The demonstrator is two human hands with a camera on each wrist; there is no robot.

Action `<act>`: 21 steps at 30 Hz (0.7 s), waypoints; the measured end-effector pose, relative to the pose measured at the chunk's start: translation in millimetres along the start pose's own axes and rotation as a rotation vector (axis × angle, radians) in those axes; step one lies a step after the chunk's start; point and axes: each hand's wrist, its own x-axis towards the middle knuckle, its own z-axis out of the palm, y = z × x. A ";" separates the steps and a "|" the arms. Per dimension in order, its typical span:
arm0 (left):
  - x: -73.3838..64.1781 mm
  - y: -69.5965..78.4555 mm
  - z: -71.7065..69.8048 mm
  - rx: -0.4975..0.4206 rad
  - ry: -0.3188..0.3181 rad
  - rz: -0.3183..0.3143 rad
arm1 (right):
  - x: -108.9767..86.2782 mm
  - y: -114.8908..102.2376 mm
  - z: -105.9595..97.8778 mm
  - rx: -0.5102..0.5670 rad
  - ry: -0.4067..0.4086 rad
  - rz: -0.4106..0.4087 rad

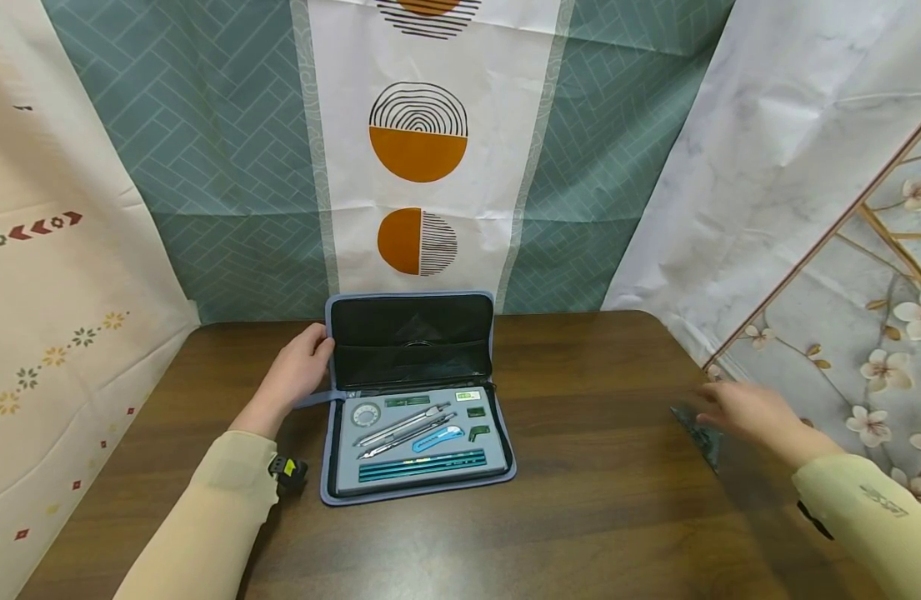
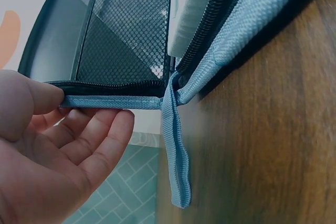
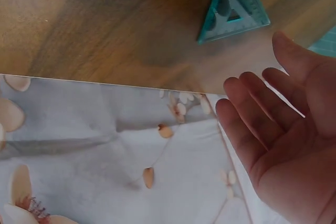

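An unzipped blue zip case (image 1: 411,323) stands with its lid raised, showing a black inside with a mesh pocket (image 2: 126,35). My left hand (image 1: 298,367) pinches the lid's left edge between thumb and fingers, close to a blue strap loop (image 2: 176,156). In the grey tray lie silver compasses (image 1: 402,427), a blue utility knife (image 1: 439,439), green pencils (image 1: 422,467) and a round white disc (image 1: 366,415). Off to the right, my right hand (image 1: 756,417) hovers with loosely bent, unfilled fingers beside a clear green set square (image 3: 247,23).
The brown wooden table (image 1: 595,533) ends at the right near a flowered cloth (image 1: 888,371). Behind the case hangs a green and white curtain (image 1: 235,167). A patterned cream cloth (image 1: 70,317) borders the left side.
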 end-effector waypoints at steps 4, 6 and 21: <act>0.9 0.1 0.8 -0.002 0.001 -0.004 | -0.1 4.3 1.8 0.004 -0.046 0.011; 0.9 -1.0 0.9 -0.006 -0.002 -0.004 | 0.2 6.1 3.4 0.007 -0.072 0.016; 1.3 -1.1 0.9 -0.003 0.003 -0.001 | 4.0 8.4 11.2 0.020 -0.144 0.002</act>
